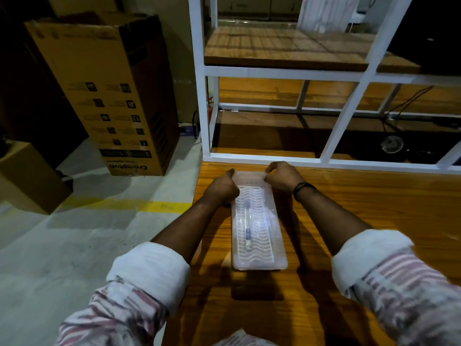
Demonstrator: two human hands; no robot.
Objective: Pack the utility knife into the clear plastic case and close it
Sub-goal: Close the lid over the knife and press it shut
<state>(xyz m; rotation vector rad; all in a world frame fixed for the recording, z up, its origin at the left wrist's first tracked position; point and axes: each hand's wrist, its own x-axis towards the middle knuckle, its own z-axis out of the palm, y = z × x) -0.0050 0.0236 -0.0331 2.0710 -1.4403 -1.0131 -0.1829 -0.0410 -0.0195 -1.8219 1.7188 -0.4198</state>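
Note:
A long clear plastic case (pixel 268 248) lies lengthwise on the wooden table (pixel 374 208), its lid down over it. Through the wavy ribbed lid I see the slim utility knife (pixel 247 227) lying along the case's middle. My left hand (pixel 222 188) grips the case's far left corner, thumb on top of the lid. On the far right corner rests my right hand (pixel 283 177), its fingers curled over the edge. A dark band circles my right wrist.
A white metal shelf frame (pixel 262 71) with wooden boards stands along the table's far edge. Left of the table is grey floor with a yellow line (pixel 159 207), a tall cardboard box (pixel 112 96) and a smaller box (pixel 27 176).

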